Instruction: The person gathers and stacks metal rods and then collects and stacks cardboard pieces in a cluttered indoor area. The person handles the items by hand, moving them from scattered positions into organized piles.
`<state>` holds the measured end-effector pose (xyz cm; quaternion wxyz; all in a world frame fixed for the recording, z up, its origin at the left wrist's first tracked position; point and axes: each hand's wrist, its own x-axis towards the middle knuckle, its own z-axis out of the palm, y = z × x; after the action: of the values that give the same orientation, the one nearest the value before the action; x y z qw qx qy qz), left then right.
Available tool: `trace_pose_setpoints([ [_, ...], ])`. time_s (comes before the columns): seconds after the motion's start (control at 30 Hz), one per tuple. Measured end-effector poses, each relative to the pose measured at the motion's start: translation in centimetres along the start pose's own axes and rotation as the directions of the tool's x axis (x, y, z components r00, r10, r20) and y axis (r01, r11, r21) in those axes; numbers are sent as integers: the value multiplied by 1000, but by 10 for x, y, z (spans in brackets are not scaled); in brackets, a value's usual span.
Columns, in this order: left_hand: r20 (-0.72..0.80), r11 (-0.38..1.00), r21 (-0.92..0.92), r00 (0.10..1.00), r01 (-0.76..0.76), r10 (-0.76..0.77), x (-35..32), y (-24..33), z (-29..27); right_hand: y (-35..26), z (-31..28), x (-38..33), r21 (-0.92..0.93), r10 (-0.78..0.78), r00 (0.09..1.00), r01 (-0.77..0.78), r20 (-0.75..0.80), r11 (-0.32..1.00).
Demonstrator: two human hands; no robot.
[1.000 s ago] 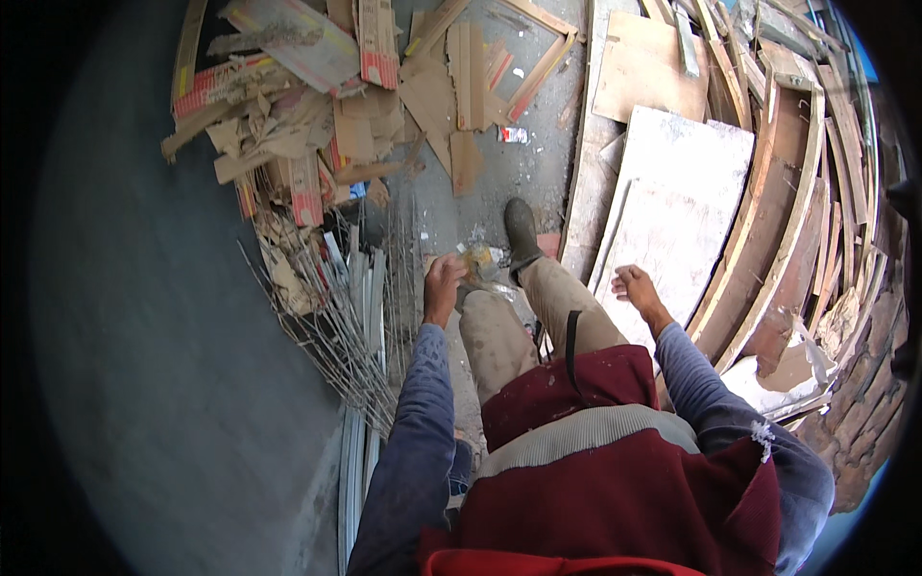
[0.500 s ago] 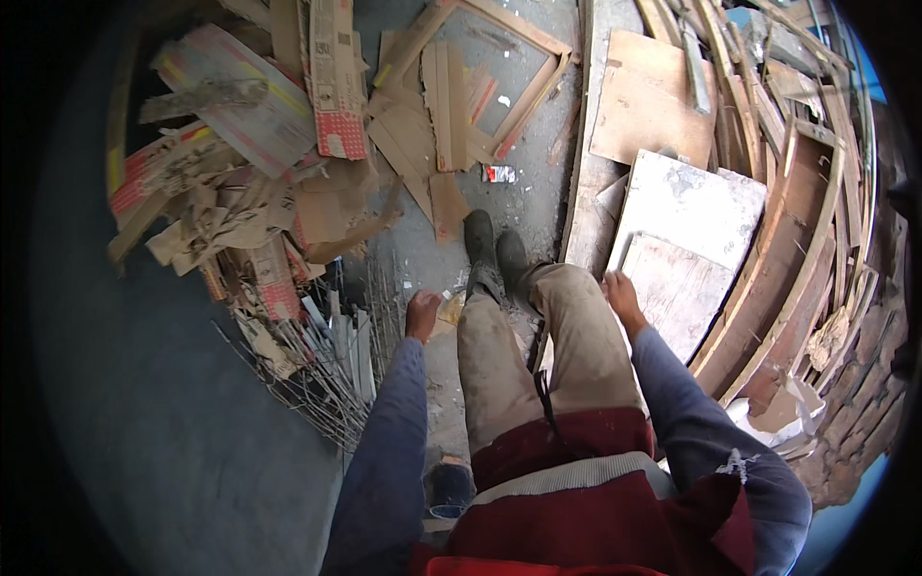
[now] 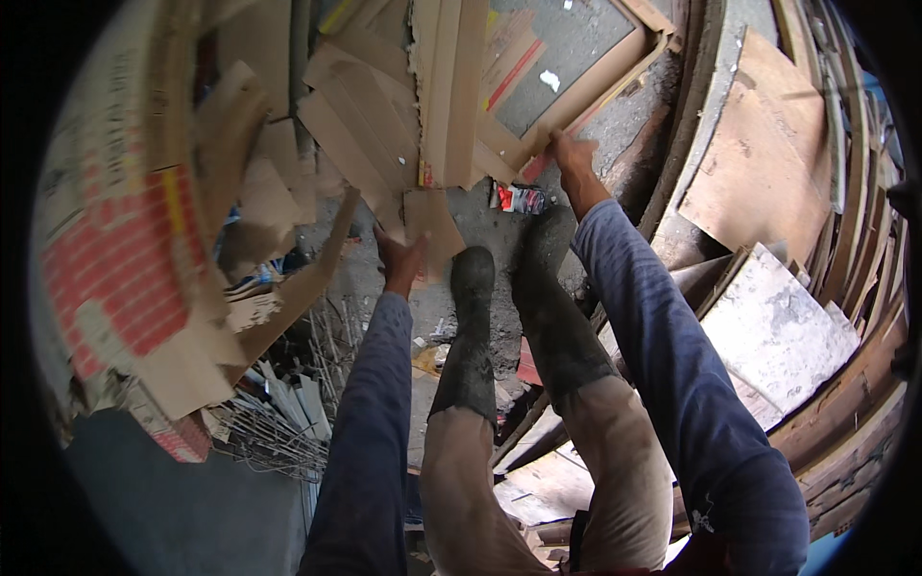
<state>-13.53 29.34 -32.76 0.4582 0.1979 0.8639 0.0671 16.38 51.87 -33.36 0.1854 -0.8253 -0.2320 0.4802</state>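
My right hand (image 3: 574,165) reaches to the near corner of a flat cardboard frame (image 3: 600,91), fingertips at its edge and thumb held apart. My left hand (image 3: 400,257) is low beside a small brown cardboard flap (image 3: 434,230), its fingers spread and slightly blurred. Whether its fingertips touch the flap, I cannot tell. Long folded cardboard strips (image 3: 451,91) and a wide brown cardboard sheet (image 3: 365,120) lie ahead between my hands. A crumpled red and white packet (image 3: 519,199) rests on the floor in front of my boots.
On the left, a heap of torn cardboard with a red-patterned piece (image 3: 120,259) rises above thin metal rods (image 3: 279,432). To the right are a plywood board (image 3: 764,154), a white-stained board (image 3: 778,331) and stacked timber (image 3: 855,221). My dark boots (image 3: 473,317) stand in the middle.
I have bent down and forward. Both hands have moved ahead, the right from beside my knee to the cardboard frame, the left toward the cardboard flap. The heap on the left now looms closer.
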Motion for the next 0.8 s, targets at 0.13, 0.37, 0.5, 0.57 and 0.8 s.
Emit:
trace_pose_setpoints([
  [0.13, -182, 981, 101, 972, 166, -145, 11, 23, 26, 9, -21, -9, -376, -344, 939, 311, -22, 873],
  [0.37, 55, 863, -496, 988, -98, 144, -17, 11, -10, -7, -84, -102, 0, -344, 928, 348, 142, 938],
  [0.5, 55, 850, -516, 986, -105, 156, -67, 22, -56, -44, -118, -180, -109, -498, 855, 514, 145, 851],
  [0.57, 49, 849, -507, 979, -148, 199, -99, 39, -81, -67, -141, -219, -154, -443, 879, 469, 178, 869],
  [0.8, 106, 848, -491, 952, -201, 288, -227, 126, -138, -128, -192, -349, -206, -477, 809, 560, 342, 802],
])
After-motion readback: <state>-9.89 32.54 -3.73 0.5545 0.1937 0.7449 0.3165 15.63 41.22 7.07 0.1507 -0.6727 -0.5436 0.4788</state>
